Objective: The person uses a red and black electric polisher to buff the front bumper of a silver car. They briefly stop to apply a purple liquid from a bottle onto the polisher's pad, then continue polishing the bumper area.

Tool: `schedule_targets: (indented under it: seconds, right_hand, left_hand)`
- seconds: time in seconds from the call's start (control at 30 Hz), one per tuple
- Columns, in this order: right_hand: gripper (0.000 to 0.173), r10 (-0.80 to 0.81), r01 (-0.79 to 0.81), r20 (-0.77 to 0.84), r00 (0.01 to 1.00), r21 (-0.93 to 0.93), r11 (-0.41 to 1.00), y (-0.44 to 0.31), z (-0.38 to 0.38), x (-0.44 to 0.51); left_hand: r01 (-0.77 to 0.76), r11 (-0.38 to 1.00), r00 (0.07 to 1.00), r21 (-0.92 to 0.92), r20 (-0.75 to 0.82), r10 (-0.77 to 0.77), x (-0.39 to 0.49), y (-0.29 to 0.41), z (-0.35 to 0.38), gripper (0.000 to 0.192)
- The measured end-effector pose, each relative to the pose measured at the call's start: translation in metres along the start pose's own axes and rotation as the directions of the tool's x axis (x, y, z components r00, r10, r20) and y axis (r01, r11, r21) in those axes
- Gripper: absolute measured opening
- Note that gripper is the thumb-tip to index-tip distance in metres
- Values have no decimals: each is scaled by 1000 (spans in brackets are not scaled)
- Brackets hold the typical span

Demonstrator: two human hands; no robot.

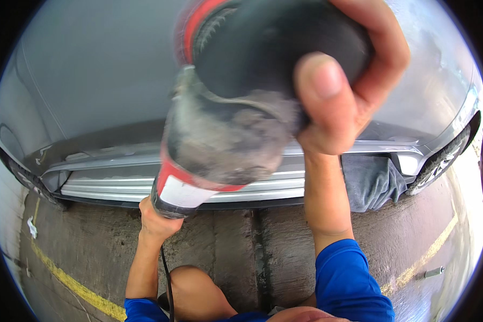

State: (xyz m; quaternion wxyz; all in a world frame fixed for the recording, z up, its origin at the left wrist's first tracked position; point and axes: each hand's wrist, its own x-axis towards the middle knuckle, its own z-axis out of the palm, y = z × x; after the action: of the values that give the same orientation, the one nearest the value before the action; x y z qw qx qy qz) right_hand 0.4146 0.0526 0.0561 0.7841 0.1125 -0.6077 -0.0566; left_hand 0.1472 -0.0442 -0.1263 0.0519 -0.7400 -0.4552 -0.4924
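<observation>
A corded polisher (225, 137), black and red with a grimy grey housing, is held up in front of a grey vehicle's side panel (116, 76). My right hand (346, 88) is wrapped around the side of its black head, thumb towards me. At the rear end, my left hand (157, 221) grips the body near a white label. Part of a red pad (195, 28) shows at the upper left of the head. I cannot tell whether the pad touches the panel. From the left hand, a black power cord (167, 277) runs down. The head is blurred.
Below the panel runs a ribbed silver running board (108, 185), with a grey cloth (370, 183) draped over its right part. Wheels (442, 161) stand at both sides. A small metallic cylinder (434, 272) and a white scrap (32, 227) lie on the concrete floor (233, 241).
</observation>
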Motion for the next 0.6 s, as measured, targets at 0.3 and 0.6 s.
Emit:
schedule_targets:
  seconds: [0.3,0.6]
  right_hand:
    - [46,-29,40,-117,993,90,995,-11,-144,21]
    - [48,-49,48,-116,992,-10,999,-8,-178,32]
  left_hand:
    - [-98,995,965,3,247,94,61,87,48,58]
    - [-126,992,960,-20,249,127,68,115,68,53]
